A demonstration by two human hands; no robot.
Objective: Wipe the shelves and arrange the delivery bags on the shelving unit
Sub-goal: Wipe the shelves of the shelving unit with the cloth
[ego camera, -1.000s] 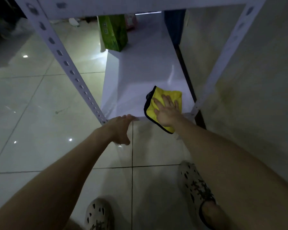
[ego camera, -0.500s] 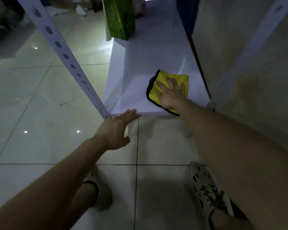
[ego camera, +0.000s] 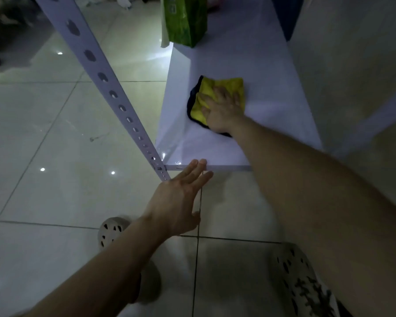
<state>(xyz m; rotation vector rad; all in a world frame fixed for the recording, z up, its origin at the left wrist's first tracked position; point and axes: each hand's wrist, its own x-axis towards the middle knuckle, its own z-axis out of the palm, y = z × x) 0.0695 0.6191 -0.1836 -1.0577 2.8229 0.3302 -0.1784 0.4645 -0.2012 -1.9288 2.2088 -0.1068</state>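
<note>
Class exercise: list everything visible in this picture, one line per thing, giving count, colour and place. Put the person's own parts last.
shelf board: one, white, lowest level, running away from the camera
upright post: one, white with holes, at the shelf board's front left corner
cloth: one, yellow with dark edging, on the shelf board towards its front
bag: one, green, standing at the far left of the shelf board
blue object: one, far right, cut off by the frame
floor: pale glossy tiles, left of and in front of the shelf board
shoes: two, pale with holes, on the floor
left hand: one, fingers straight, tips at the shelf board's front edge
right hand: one, flat on the cloth
</note>
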